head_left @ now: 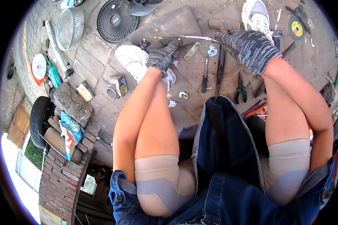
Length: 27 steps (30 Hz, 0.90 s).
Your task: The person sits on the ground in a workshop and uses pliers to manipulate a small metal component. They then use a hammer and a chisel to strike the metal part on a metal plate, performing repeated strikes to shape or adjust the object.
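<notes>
My left hand [162,54], in a grey knit glove, is closed near my white shoe [133,60], at the near edge of a dark flat plate [172,24]. What its fingers hold is hidden. My right hand [253,48], in a matching glove, is closed around one end of a thin pale rod [199,37]. The rod stretches left toward my left hand; I cannot tell whether it touches it. Below the rod lie a small greenish strip [192,51], a pale blue plate with holes [212,50] and a screwdriver [205,78]. A hammer [222,24] lies beside my right hand.
Pliers [241,90] lie between my knees. To the left are a round black fan grille [117,20], a white basket [69,28], a grey tube [57,48], a rock [73,104] and a tire [40,122]. A grinding disc [296,28] lies at far right.
</notes>
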{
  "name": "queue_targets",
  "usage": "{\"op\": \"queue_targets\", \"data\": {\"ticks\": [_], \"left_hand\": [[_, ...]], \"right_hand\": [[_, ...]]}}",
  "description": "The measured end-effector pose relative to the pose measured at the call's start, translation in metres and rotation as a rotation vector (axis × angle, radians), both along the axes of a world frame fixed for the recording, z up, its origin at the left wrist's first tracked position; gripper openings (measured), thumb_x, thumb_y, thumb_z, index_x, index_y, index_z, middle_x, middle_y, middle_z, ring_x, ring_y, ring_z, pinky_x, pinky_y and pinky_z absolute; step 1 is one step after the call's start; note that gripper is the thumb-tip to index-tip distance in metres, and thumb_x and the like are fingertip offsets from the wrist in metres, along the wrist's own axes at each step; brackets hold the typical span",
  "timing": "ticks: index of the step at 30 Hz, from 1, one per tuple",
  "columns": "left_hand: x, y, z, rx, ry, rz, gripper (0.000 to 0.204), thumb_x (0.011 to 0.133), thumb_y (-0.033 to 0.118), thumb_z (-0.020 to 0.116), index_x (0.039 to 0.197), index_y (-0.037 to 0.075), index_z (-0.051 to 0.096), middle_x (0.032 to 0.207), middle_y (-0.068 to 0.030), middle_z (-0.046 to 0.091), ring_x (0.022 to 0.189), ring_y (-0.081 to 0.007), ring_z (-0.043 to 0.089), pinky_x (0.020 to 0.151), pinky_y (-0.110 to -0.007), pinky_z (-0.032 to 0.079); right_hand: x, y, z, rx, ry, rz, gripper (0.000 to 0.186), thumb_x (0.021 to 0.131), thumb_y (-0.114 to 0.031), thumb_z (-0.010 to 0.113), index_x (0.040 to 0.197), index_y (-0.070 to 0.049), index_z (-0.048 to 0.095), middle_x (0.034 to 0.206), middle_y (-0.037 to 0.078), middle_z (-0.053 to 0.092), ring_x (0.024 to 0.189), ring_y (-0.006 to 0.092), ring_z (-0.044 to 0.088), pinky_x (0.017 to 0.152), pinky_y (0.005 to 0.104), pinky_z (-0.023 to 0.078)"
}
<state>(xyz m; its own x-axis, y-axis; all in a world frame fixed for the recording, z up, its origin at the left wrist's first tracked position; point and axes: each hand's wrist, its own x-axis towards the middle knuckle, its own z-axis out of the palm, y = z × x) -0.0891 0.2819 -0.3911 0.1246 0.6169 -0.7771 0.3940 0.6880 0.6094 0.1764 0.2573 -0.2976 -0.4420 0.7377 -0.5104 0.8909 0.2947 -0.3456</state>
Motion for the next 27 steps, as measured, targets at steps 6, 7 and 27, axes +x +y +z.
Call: {"op": "queue_targets", "data": {"ticks": [6,7,27], "left_hand": [[0.001,0.0,0.0,0.012,0.021,0.024,0.017,0.086,0.02,0.061,0.096,0.007,0.065,0.064,0.0011,0.057,0.05,-0.0063,0.048,0.041,-0.019,0.036],[0.002,0.001,0.001,0.001,0.016,0.035,0.017,0.086,0.02,0.061,0.095,0.007,0.065,0.063,0.0012,0.057,0.05,-0.0063,0.048,0.041,-0.019,0.036],[-0.005,0.007,0.003,-0.12,-0.005,0.024,0.012,0.087,0.017,0.058,0.093,0.008,0.064,0.061,0.0009,0.055,0.047,-0.0065,0.046,0.039,-0.019,0.035]], "right_hand": [[0.004,-0.002,-0.003,0.014,0.095,-0.009,0.041,0.086,-0.017,0.048,0.127,-0.021,0.049,0.092,0.015,0.062,0.076,0.0296,0.062,0.065,0.0394,0.05],[0.003,-0.001,-0.002,0.0,0.045,0.003,0.041,0.086,-0.017,0.049,0.127,-0.021,0.049,0.092,0.015,0.062,0.075,0.0294,0.062,0.065,0.0394,0.05],[-0.007,-0.004,-0.025,-0.267,0.131,-0.149,0.035,0.088,-0.019,0.051,0.123,-0.019,0.053,0.103,0.017,0.062,0.086,0.0328,0.06,0.078,0.0401,0.048]]}}
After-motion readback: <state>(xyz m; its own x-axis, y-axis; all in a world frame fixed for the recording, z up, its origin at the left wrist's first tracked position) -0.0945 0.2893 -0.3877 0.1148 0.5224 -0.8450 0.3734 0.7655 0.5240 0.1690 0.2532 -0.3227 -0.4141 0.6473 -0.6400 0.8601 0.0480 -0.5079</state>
